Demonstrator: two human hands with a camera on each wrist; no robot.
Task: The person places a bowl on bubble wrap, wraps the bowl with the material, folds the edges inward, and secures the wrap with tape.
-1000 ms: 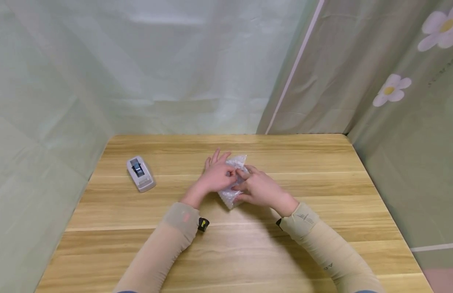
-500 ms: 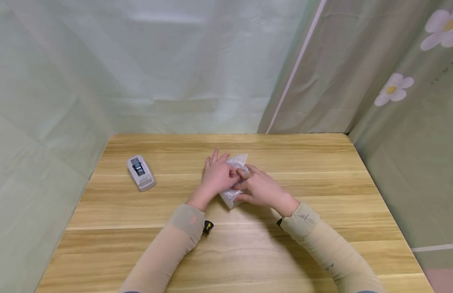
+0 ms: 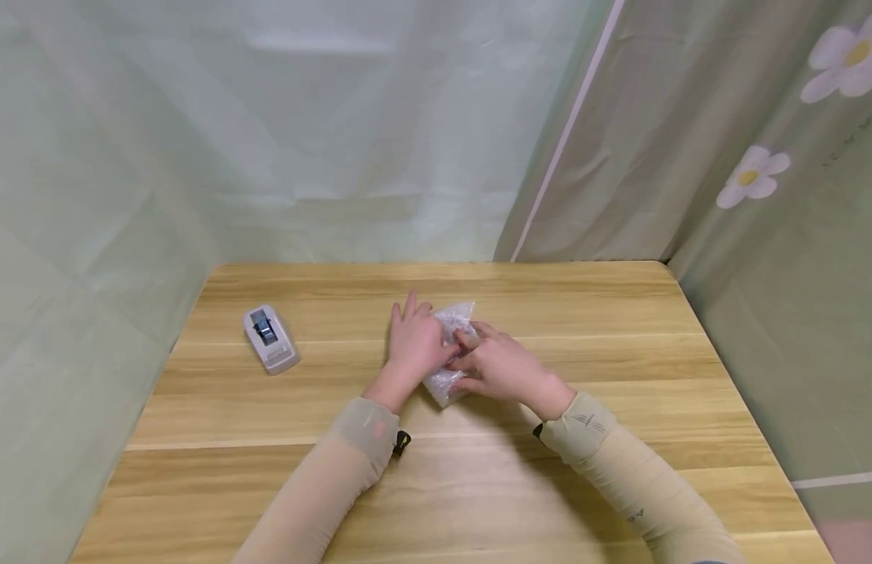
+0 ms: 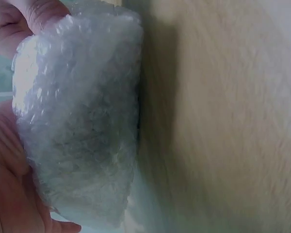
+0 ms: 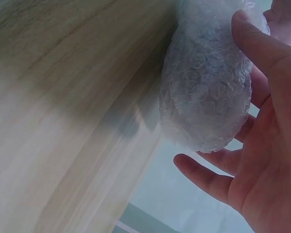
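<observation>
A small bubble-wrap package (image 3: 450, 382) is between my two hands near the middle of the table. Its content cannot be made out through the wrap. My left hand (image 3: 416, 345) lies along its left side, several fingers stretched away from me and the thumb reaching across the top. In the left wrist view the package (image 4: 87, 111) stands beside that palm. From the right, my right hand (image 3: 509, 366) grips the package. The right wrist view shows the right thumb (image 5: 262, 43) on the package (image 5: 208, 87), with fingers round its far side. The fingertips of both hands nearly meet.
A light grey tape dispenser (image 3: 271, 339) lies on the left of the wooden table (image 3: 605, 313). Pale curtains (image 3: 379, 157) hang behind and at both sides of the table.
My left hand has shifted slightly: its thumb now stretches over the package where thumb and index were bunched together before. My right hand and the package stay nearly in place.
</observation>
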